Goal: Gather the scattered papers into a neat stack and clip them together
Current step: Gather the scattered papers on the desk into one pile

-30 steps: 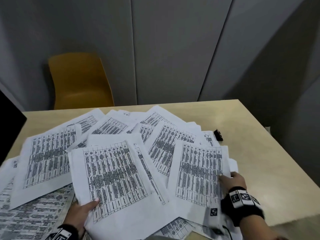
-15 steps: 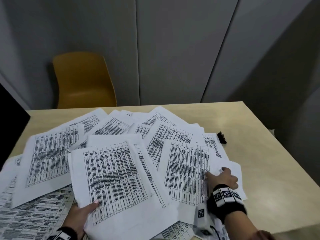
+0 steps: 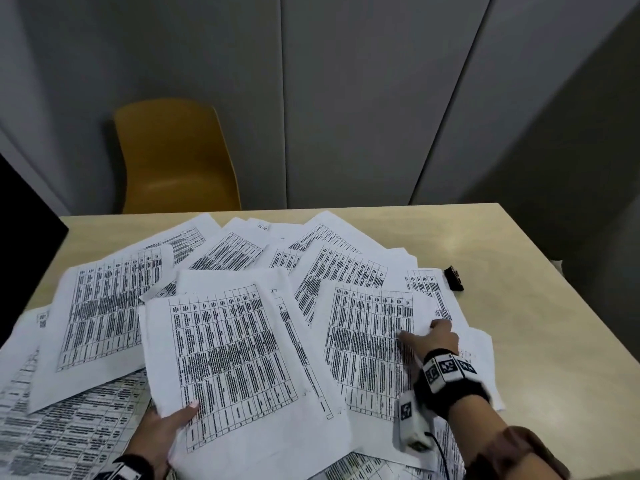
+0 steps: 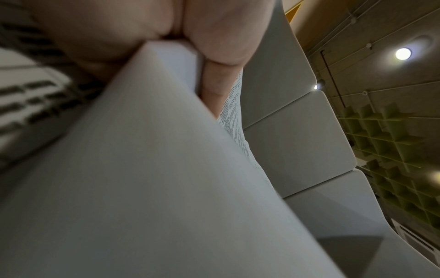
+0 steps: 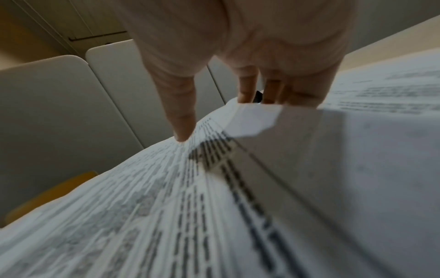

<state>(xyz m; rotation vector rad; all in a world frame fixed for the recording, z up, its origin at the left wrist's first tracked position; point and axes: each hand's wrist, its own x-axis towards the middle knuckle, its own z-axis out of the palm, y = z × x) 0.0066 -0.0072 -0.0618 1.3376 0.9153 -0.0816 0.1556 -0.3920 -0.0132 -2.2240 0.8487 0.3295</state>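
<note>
Many printed table sheets [image 3: 114, 306] lie fanned over the beige table [image 3: 519, 271]. My left hand [image 3: 176, 420] grips a small stack of sheets [image 3: 225, 358] at its near left corner, thumb on top. The left wrist view shows that hand [image 4: 197, 56] pinching the stack's edge [image 4: 166, 169]. My right hand [image 3: 422, 336] pinches the right edge of one sheet [image 3: 370, 344], just right of the stack. In the right wrist view the thumb [image 5: 183, 122] lies on the print and the fingers [image 5: 247, 90] go under the lifted edge. A black binder clip [image 3: 454, 278] lies further right.
A yellow chair [image 3: 176, 157] stands behind the table's far edge, before grey wall panels [image 3: 346, 98]. A dark screen edge [image 3: 24, 244] cuts in at the left. Bare tabletop shows along the right side, and the table's right edge [image 3: 588, 323] is close.
My right hand has drawn its sheet leftward and slightly away from me, closer to the stack in my left hand. The left hand has kept its grip and place.
</note>
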